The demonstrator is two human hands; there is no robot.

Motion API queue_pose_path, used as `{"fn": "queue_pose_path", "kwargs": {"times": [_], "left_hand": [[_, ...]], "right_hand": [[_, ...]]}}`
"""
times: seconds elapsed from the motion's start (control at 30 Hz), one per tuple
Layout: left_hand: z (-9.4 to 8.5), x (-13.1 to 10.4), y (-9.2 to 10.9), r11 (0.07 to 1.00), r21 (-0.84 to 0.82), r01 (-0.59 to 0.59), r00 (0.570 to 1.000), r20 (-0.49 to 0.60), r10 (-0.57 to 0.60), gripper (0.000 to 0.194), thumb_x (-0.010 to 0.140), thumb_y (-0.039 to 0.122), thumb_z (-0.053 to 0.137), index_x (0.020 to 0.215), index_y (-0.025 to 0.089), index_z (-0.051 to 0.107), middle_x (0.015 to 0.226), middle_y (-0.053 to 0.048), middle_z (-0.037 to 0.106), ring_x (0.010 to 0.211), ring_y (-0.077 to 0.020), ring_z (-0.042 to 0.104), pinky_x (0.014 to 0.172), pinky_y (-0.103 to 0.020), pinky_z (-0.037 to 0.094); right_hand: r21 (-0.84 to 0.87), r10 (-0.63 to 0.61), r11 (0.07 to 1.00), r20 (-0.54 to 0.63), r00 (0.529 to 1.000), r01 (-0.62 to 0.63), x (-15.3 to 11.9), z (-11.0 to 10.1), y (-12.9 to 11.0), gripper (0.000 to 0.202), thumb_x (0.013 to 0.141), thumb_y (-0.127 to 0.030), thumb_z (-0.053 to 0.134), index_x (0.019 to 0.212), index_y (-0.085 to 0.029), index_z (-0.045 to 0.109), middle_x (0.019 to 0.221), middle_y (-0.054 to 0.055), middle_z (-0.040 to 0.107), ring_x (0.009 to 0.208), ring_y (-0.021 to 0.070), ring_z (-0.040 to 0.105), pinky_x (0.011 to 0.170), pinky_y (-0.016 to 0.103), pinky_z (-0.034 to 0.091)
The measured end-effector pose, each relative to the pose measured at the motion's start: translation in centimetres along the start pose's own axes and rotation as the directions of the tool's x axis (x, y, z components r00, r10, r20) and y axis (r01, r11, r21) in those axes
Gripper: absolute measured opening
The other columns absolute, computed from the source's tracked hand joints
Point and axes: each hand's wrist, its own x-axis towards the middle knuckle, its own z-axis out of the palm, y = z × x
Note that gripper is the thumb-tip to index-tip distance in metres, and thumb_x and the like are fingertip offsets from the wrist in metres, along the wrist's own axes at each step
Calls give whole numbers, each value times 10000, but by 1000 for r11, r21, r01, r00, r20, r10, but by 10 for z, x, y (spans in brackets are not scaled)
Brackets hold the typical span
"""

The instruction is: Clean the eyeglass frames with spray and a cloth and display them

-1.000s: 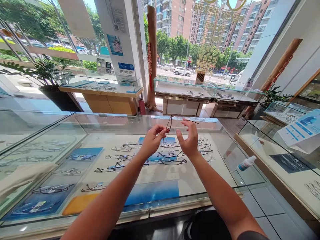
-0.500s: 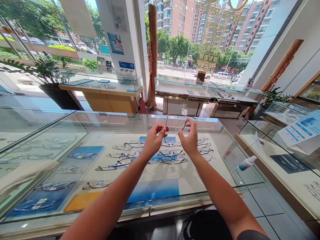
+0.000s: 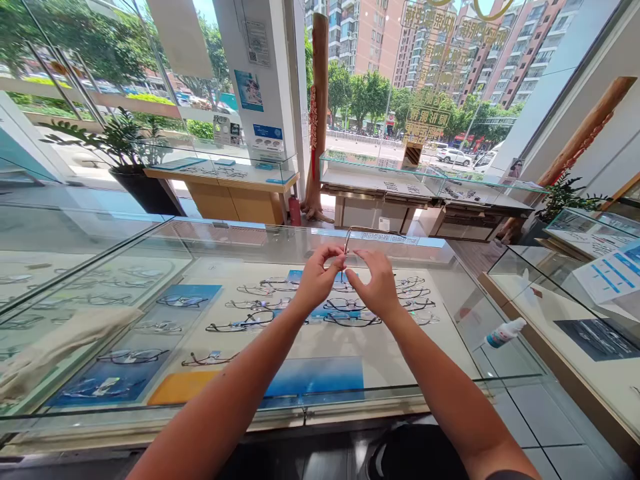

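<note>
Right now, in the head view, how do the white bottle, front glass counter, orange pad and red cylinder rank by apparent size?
1. Front glass counter
2. Orange pad, partly covered
3. White bottle
4. Red cylinder, farther away

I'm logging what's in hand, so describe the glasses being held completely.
The glasses have thin, brownish parts that look metallic; one slender piece rises and bends toward the right. The left hand pinches them over the glass display case. The lenses can't be made out, nor whether the right hand touches them.
</note>
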Motion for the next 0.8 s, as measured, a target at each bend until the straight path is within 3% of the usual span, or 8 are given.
{"fn": "queue_pose_path", "kwargs": {"times": [0.1, 0.23, 0.33, 0.47, 0.57, 0.67, 0.73, 0.8], "left_hand": [[3, -4, 2, 999, 20, -41, 998, 41, 40, 331, 964, 520, 786, 955, 198, 711, 1271, -135, 689, 1208, -286, 667, 923, -399, 646], [6, -5, 3, 999, -43, 10, 999, 42, -8, 349, 946, 523, 804, 952, 187, 712, 1347, -139, 630, 1220, -293, 654, 891, -414, 669], [9, -3, 6, 993, -108, 40, 997, 65, -33, 339, 921, 499, 839, 929, 181, 722, 1298, -129, 652, 1210, -276, 657, 953, -411, 649], [14, -1, 29, 980, -180, 89, 991, 119, -69, 352, 874, 491, 887, 917, 177, 733, 1274, -117, 679, 1156, -246, 677, 960, -384, 621], [25, 1, 56, 979, -176, 104, 979, 193, -69, 379, 873, 518, 891, 931, 181, 727, 1317, -109, 696, 1163, -236, 692, 970, -359, 602], [50, 4, 72, 960, -250, 124, 985, 150, -88, 372, 967, 571, 770, 1062, 223, 682, 1373, -82, 706, 1160, -219, 719, 992, -371, 592], [80, 5, 71, 948, -280, 151, 986, 109, -125, 326, 1009, 546, 693, 1115, 242, 636, 1370, -71, 713, 1136, -211, 731, 980, -380, 590], [122, 3, 60, 956, -238, 171, 982, 126, -144, 269, 995, 466, 680, 1126, 240, 613, 1330, -74, 722, 1107, -211, 731, 993, -402, 579]], "right_hand": [[98, -31, 995, 25, 999, 28, -2, 2, -2, 333, 1049, -372, 661, 1334, -218, 742, 1299, 146, 808, 1242, 337, 714, 1147, 536, 526], [233, -42, 972, 52, 998, 28, -5, 1, -1, 329, 1009, -376, 711, 1303, -234, 752, 1288, 135, 814, 1199, 328, 741, 1093, 518, 574], [300, 10, 954, 48, 999, -24, -3, 1, -2, 326, 1002, -425, 740, 1262, -229, 768, 1249, 129, 826, 1155, 321, 763, 1043, 503, 596], [326, 36, 945, -16, 999, -29, 4, -12, -15, 272, 1009, -427, 736, 1192, -235, 799, 1187, 116, 849, 1122, 315, 780, 1005, 489, 611], [292, 34, 956, -77, 996, -10, 2, -44, -35, 230, 1061, -390, 671, 1175, -250, 812, 1189, 103, 853, 1147, 303, 775, 1036, 495, 607], [238, 69, 971, -135, 988, -35, -14, -93, -58, 228, 1091, -367, 650, 1214, -272, 817, 1234, 89, 848, 1198, 292, 769, 1080, 503, 596], [215, 103, 974, -162, 981, -67, -34, -131, -69, 245, 1099, -354, 654, 1279, -289, 807, 1272, 76, 842, 1230, 280, 764, 1103, 495, 590], [187, 142, 977, -203, 969, -104, -56, -169, -74, 261, 1103, -341, 653, 1315, -301, 801, 1276, 66, 841, 1233, 269, 763, 1110, 484, 586]]}}
